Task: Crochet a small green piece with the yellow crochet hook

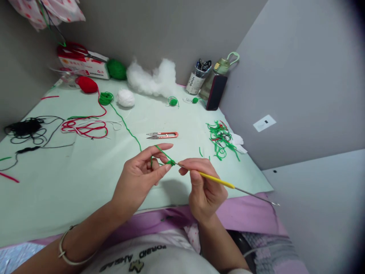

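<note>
My left hand (142,167) pinches a small piece of green crochet (170,162) between thumb and fingers, with green yarn (129,131) looped over its raised index finger. That yarn runs back across the table to a small green skein (106,98). In my right hand (207,186) is a crochet hook (218,179) with a yellow grip, held like a pencil. The hook's near tip meets the green piece at my left fingertips; its other metal end points to the lower right. Thread snips (162,135) with orange handles lie just beyond my hands.
Red yarn (88,84), a white ball (126,98), a green ball (116,69) and white stuffing (152,78) line the back. A pen cup (195,82), a bottle (222,65) and a phone (216,92) stand back right. Yarn scraps (221,139) lie right, black yarn (25,127) left.
</note>
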### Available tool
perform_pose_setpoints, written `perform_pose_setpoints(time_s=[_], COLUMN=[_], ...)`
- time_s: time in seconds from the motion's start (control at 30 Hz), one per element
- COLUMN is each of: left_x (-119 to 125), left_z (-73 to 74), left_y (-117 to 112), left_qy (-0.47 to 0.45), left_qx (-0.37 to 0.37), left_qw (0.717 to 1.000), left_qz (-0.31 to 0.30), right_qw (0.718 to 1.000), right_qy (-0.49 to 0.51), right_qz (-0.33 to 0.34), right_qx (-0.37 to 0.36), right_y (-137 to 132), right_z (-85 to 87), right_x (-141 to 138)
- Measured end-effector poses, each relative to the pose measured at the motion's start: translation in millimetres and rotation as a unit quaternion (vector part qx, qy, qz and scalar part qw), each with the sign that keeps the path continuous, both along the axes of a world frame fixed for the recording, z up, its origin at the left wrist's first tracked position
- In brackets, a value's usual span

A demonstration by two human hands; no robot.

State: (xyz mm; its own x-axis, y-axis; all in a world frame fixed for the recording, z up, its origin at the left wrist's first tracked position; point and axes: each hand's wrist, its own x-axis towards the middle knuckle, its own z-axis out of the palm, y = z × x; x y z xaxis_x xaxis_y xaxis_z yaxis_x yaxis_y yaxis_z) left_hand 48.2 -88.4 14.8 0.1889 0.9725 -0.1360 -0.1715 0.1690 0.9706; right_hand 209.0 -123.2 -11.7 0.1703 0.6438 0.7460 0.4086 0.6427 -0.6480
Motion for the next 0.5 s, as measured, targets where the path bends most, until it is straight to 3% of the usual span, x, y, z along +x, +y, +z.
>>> perform_pose_setpoints(time_s=[0.17, 0.27, 0.33, 0.4, 0.5], left_x=[3, 7, 8, 8, 3], left_z=[-1.5, -3.7, -3.7, -3.0, -1.9], left_y=[-6, -8, -7, -4, 2], left_qy=[0.052, 0.07, 0.023, -0.07, -0.184], left_qx=[0.087, 0.139, 0.082, -0.027, -0.152], left_qw=[0.994, 0.985, 0.995, 0.997, 0.968], left_qz=[0.044, 0.071, 0.056, 0.007, -0.072], right_qw=[1.0, 0.998, 0.992, 0.983, 0.989], right_qy=[-0.026, -0.065, -0.118, -0.163, -0.123], right_qz=[0.012, 0.01, -0.016, -0.048, -0.054], right_qx=[-0.007, 0.003, 0.03, 0.065, 0.064], right_y=[0, 0, 1, 1, 1], right_z=[4.0, -2.1, -10.9, -18.8, -19.2], right_x=[4, 4, 3, 1, -1])
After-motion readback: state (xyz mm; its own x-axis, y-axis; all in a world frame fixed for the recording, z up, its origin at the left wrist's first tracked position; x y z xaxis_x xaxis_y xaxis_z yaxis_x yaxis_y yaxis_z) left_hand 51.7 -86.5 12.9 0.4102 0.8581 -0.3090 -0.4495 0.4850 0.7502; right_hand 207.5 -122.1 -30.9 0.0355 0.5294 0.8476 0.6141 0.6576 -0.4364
